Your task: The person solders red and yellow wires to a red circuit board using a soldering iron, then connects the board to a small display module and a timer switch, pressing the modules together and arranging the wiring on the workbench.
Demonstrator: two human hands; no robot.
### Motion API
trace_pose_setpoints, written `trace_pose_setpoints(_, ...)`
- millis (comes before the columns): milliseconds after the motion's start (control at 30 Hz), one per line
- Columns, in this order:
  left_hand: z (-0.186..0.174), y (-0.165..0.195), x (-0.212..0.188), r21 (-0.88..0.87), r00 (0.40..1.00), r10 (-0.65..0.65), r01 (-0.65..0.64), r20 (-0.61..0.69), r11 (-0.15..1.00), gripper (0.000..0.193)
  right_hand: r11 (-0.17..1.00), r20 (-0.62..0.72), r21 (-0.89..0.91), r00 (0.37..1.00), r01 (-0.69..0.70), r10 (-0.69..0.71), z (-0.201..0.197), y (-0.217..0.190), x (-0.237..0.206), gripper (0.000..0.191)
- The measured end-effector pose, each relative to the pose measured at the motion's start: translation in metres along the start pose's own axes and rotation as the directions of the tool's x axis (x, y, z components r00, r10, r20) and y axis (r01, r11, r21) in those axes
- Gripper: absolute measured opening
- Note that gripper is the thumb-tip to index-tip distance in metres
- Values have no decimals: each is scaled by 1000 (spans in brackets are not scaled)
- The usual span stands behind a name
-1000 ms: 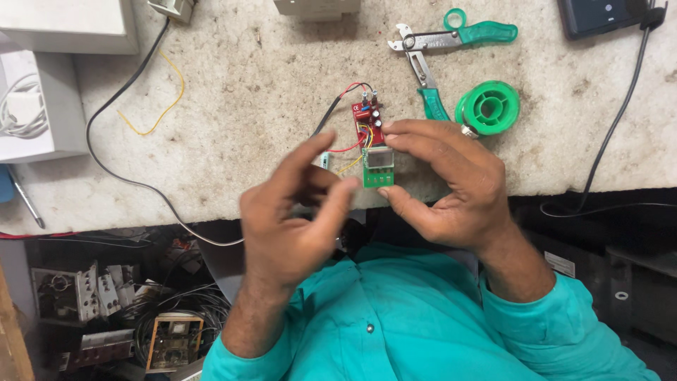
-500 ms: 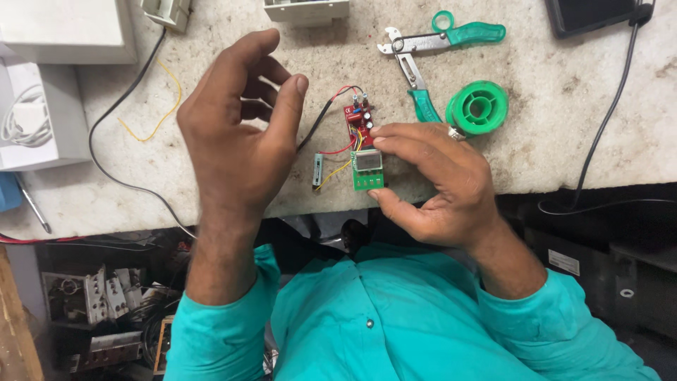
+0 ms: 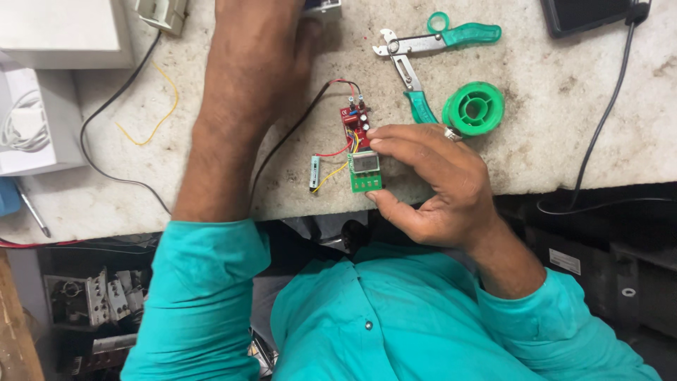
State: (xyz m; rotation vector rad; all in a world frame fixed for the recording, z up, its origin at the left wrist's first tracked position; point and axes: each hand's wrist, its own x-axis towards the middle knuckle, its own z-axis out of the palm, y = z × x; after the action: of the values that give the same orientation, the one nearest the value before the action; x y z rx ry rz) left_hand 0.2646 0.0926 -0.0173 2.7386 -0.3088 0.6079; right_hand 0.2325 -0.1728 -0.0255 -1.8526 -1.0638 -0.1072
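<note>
Right hand [image 3: 437, 190] pinches the small green circuit board [image 3: 366, 173] between thumb and fingertips at the workbench's [image 3: 564, 127] near edge (red board [image 3: 355, 118] wired behind); left hand [image 3: 264, 42] reaches the far edge, fingers cropped, grip unreadable.

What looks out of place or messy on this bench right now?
The green circuit board overhangs the bench edge, pinched by the right hand. A loose yellow wire lies curled. Nothing looks spilled or broken.

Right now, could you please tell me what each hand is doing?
Left hand: reaching up the bench, fingers out of view; grip cannot be told.
Right hand: pinching the small green circuit board.
</note>
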Motion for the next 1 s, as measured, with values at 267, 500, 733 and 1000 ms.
trace_pose_setpoints(267,-1,-5,-41,-842,790,-576,-153,210,-517,32,1000,-11,-2,1000,-3,3,0,-1,0,49)
trace_pose_setpoints(500,19,-22,-68,-693,792,-592,-345,147,-634,45,1000,-13,-6,1000,4,-4,1,-5,1,50)
trace_pose_setpoints(733,21,-27,-71,-734,843,-524,-282,118,-618,44,1000,-40,-16,999,12,-13,4,-9,3,49)
trace_pose_setpoints(1000,11,-8,-64,-775,790,-576,-225,210,-590,48,1000,-30,-28,999,10,-11,1,-9,1,49)
